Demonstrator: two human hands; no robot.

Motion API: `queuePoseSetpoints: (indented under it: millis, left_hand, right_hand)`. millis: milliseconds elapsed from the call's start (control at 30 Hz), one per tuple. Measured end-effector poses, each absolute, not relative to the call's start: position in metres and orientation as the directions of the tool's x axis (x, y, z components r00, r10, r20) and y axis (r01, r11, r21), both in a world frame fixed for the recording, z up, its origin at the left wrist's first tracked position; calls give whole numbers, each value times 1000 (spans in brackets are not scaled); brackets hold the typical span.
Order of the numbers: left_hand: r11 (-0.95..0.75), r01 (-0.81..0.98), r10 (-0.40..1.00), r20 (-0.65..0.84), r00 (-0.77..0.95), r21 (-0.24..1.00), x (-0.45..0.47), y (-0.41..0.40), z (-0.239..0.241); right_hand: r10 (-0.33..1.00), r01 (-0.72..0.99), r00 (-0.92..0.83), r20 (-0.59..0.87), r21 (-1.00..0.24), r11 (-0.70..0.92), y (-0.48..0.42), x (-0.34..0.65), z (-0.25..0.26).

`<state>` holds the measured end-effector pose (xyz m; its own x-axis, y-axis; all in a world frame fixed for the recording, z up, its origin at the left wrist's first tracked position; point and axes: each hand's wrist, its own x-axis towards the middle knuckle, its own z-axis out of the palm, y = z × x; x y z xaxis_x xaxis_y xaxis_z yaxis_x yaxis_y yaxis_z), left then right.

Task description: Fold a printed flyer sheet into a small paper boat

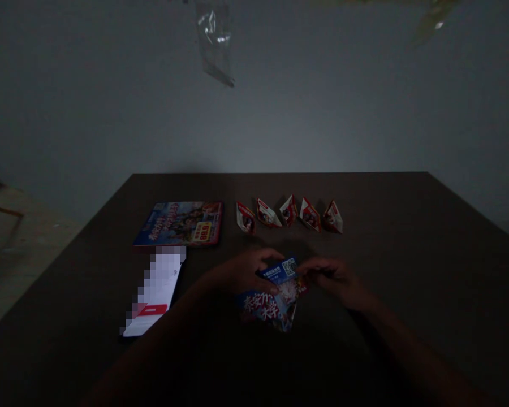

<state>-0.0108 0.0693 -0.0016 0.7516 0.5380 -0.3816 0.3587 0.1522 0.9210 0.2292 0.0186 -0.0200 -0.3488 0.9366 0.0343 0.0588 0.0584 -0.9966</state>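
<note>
A blue printed paper leaflet (267, 308), partly folded, lies at the middle of the table between my hands. A QR code shows on its upper flap. My left hand (252, 271) grips the leaflet's left side, thumb on top and fingers at the far edge. On the other side, my right hand (333, 277) has its fingers pinched on the right edge near the QR code. Behind my hands stand several small folded paper boats (289, 211) in a row, red and white.
A stack of blue printed leaflets (180, 223) lies at the back left. In front of it is a phone (156, 288) with a lit screen, partly pixelated. The dark table (385, 226) meets a pale wall (322, 102); a clear plastic strip (215, 42) hangs there.
</note>
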Motion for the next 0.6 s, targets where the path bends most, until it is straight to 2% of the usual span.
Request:
queuePoseSetpoints:
  millis: [233,500,600]
  left_hand:
    - [56,404,452,-384,805,913,-7,67,0]
    - [94,451,416,-447,792,887,-2,64,4]
    - [165,428,390,-458,799,888,5,60,5]
  right_hand:
    - [796,120,-605,-27,-991,57,14,237,-13]
    - [803,136,-596,-7,-986,93,15,233,-10]
    - [799,99,-601,1,-992,75,13,230,-11]
